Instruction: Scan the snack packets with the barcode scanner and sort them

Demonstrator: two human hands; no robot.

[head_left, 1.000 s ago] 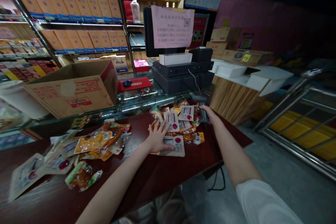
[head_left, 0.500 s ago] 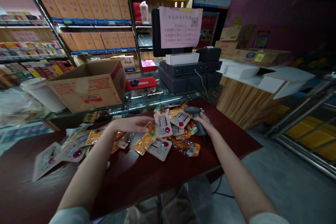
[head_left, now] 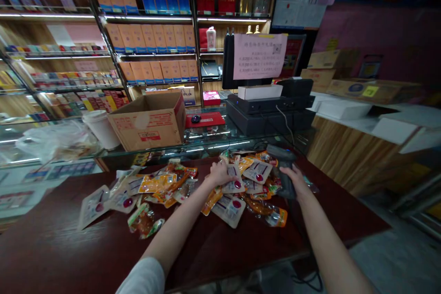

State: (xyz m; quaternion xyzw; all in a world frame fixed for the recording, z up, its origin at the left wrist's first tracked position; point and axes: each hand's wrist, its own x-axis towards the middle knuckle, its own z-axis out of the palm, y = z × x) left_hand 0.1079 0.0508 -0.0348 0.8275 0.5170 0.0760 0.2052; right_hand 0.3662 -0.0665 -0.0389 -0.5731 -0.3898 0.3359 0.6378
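Snack packs [head_left: 236, 185] lie heaped on the table [head_left: 241, 252] under the left hand [head_left: 218, 173], whose pinch I can't see, so lift one and point the scanner [head_left: 285, 180], gripped in the right hand [head_left: 298, 179], straight at it.

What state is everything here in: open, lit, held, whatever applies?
Box: open on top
Cup: standing, looks lidded
Bag: crumpled
Scanner: held in right hand
Packets: in two loose piles
Left hand: on packets, grip unclear
Monitor: partly covered by notice
Shelf lights: lit
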